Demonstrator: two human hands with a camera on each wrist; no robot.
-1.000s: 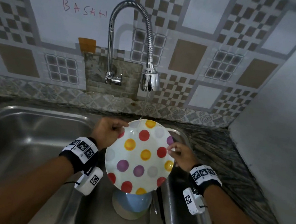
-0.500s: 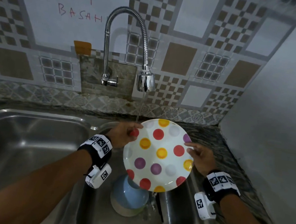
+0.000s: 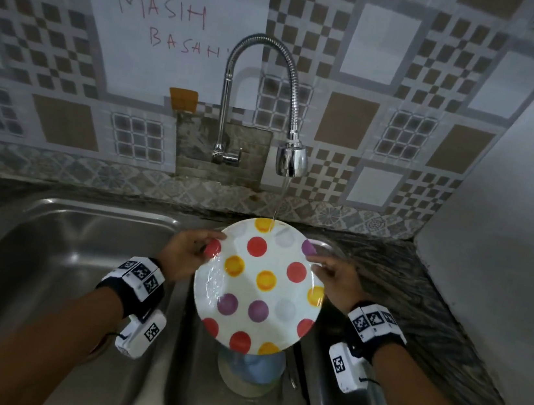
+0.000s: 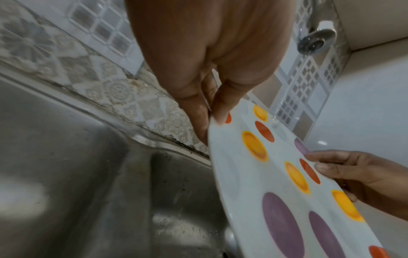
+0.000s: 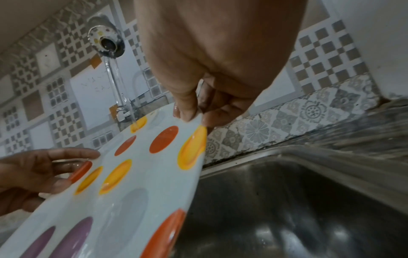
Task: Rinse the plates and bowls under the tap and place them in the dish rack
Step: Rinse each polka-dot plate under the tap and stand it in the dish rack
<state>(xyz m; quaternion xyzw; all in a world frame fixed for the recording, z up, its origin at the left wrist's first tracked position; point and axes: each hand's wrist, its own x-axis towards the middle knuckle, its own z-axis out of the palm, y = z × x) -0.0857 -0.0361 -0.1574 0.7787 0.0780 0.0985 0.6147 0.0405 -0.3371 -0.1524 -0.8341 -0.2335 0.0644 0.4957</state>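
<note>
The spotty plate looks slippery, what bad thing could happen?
The polka-dot plate is wet and each hand, left hand and right hand, pinches only its rim, so it might slip. If it does, it would likely land on the blue bowl right below. The stream hits near the top edge and may splash.

A home kitchen, at its washing-up corner. A double-basin stainless-steel sink [image 3: 60, 243] is set into a dark, veined stone countertop [image 3: 417, 290]. A chrome gooseneck tap [image 3: 290, 157] is mounted on the wall above, with a thin stream of water running from it. The wall is covered in patterned grey, white and brown geometric tiles [image 3: 371, 121]. A taped-up white paper sign [image 3: 166, 29] hand-lettered in red reads "MASIH BASAH".
</note>
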